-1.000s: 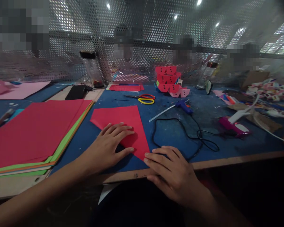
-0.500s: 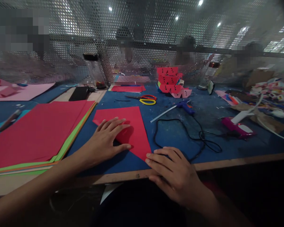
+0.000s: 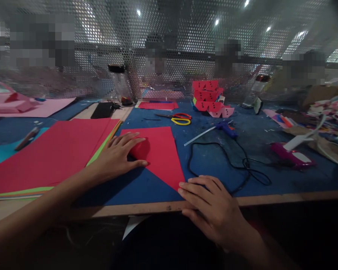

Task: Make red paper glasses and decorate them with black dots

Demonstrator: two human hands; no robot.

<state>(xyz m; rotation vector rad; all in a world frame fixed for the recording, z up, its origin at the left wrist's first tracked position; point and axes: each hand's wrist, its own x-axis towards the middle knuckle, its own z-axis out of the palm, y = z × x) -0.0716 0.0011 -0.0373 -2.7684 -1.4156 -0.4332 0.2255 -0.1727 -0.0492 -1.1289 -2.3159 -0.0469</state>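
Observation:
A folded sheet of red paper (image 3: 160,148) lies on the blue tabletop in front of me, its near corner pointing toward the table's front edge. My left hand (image 3: 119,152) rests over the paper's left side with fingers stretched and thumb apart. At the near right corner, my right hand (image 3: 208,202) touches the paper with its fingertips, fingers extended and thumb below the table edge. Behind the paper are scissors (image 3: 181,119) with red and yellow handles. A blue glue gun (image 3: 227,129) with a clear glue stick lies to the right.
At left is a stack of coloured paper (image 3: 59,150), red on top. Farther back are a black phone (image 3: 102,110), a jar (image 3: 121,86) and stacked red paper cutouts (image 3: 207,97). A black cord (image 3: 222,150) loops toward a magenta power strip (image 3: 291,154). Paper scraps (image 3: 331,112) heap at right.
My left hand has slid left and slightly away over the red paper, toward its left edge. My right hand stays at the near corner. The whole view has shifted a little.

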